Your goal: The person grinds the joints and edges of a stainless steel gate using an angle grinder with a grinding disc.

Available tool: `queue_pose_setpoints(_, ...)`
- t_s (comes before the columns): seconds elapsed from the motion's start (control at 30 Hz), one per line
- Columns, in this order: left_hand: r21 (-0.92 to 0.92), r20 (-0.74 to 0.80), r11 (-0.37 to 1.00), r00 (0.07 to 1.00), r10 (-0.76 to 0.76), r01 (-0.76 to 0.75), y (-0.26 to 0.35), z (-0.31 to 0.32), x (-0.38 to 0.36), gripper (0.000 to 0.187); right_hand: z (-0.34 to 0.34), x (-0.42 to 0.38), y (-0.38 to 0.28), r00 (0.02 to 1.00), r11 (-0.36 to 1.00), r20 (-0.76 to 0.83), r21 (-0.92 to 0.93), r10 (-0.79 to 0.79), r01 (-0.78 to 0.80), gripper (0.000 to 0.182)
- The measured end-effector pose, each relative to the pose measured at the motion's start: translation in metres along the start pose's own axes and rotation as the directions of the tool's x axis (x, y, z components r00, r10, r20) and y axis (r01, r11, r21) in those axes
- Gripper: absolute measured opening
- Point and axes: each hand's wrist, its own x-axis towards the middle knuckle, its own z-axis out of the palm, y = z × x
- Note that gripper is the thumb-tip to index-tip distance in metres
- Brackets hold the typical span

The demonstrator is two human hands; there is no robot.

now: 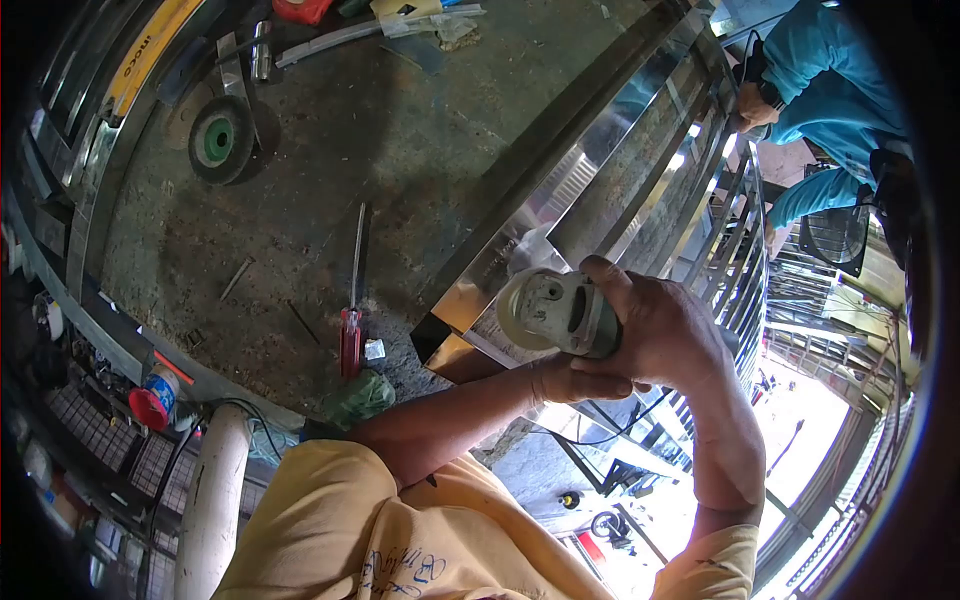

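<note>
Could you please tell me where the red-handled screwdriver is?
In the head view, the red-handled screwdriver lies left of centre on the grimy surface, beside a small whitish piece and just above the crumpled green bundle.

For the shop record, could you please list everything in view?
power tool: 1, off-white and grey, centre
metal frame: 1, shiny silver, centre to upper right
screwdriver: 1, red handle, left of frame
round disc: 1, dark with green centre, upper left
short tube: 1, silver, above disc
lettered bar: 1, yellow, upper left
tub: 1, red and white, lower left
thick pipe: 1, off-white, lower left
edge clutter: uncountable, mixed, blurred
co-worker: 1, teal clothing, upper right
left hand: 1, bare, against tool, partly hidden
right hand: 1, bare, grip on tool
</note>
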Motion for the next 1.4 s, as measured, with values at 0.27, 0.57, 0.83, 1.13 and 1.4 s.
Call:
queue_pose_setpoints(0.27, -0.011, -0.044, 0.991, 0.99, -0.13, 0.13, 0.013, 0.002, 0.004, 0.034, 0.001, -0.002, 0.005, 0.986, 0.978, 0.025, 0.128, 0.163, -0.165, 0.086)
queue_pose_setpoints(0.57, -0.088, -0.019, 0.991, 0.994, -0.107, 0.105, 0.006, 0.001, 0.006, 0.04, 0.006, -0.001, 0.011, 0.992, 0.982, 0.022, 0.142, 0.122, -0.124, 0.087)
queue_pose_setpoints(0.83, -0.052, -0.022, 0.996, 0.997, -0.074, 0.073, 0.006, -0.004, 0.007, 0.053, 0.0, 0.008, 0.003, 0.972, 0.968, 0.052, 0.094, 0.228, -0.232, 0.093)
queue_pose_setpoints(1.13, -0.002, -0.025, 0.994, 0.994, -0.109, 0.109, 0.004, -0.005, 0.007, 0.05, -0.007, 0.006, 0.0, 0.975, 0.974, 0.086, 0.081, 0.207, -0.214, 0.091)
queue_pose_setpoints(1.4, -0.041, -0.02, 0.986, 0.987, -0.162, 0.161, -0.003, -0.005, 0.007, 0.056, 0.001, 0.004, 0.007, 0.981, 0.969, 0.058, 0.155, 0.185, -0.192, 0.094)
